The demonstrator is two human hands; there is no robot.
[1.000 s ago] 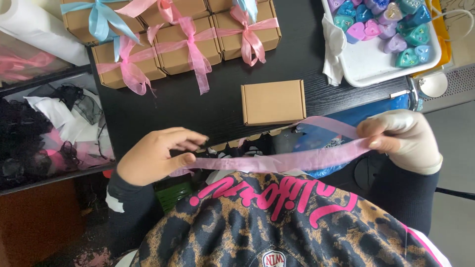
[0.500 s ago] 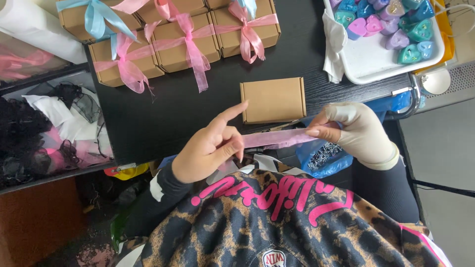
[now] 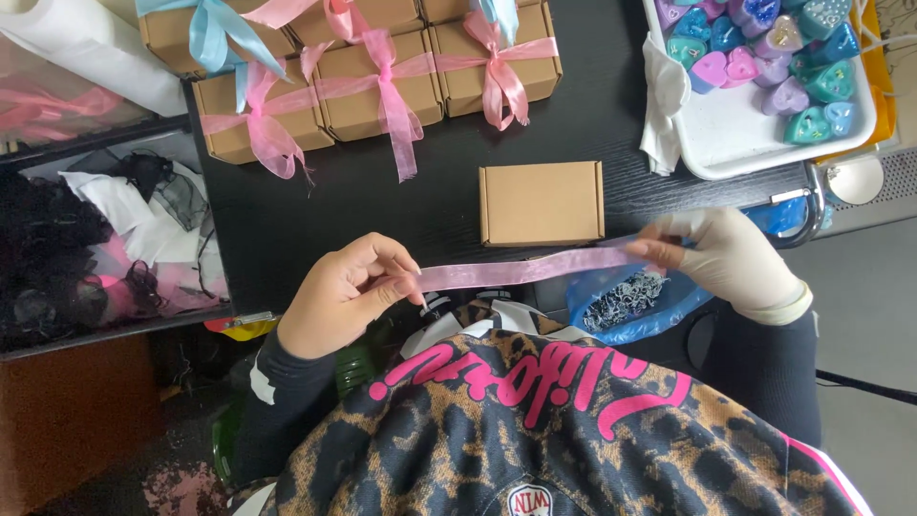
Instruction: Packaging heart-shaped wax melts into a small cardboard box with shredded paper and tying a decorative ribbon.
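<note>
A length of sheer pink ribbon (image 3: pixel 521 271) hangs stretched between both hands, just off the near edge of the black table (image 3: pixel 592 124) and right below a plain brown box (image 3: pixel 542 202) that sits near that edge. The left hand (image 3: pixel 334 306) pinches one end between thumb and fingertips; the gloved right hand (image 3: pixel 731 263) grips the other end, fingers closed on it. The ribbon looks feather-light, limp and a little slippery — likely to twist or sag once tension drops — so the ends are the sensible hold. Beribboned boxes (image 3: pixel 373 81) line the far edge; a white tray (image 3: pixel 726 143) of heart-shaped pieces sits at the far right corner.
</note>
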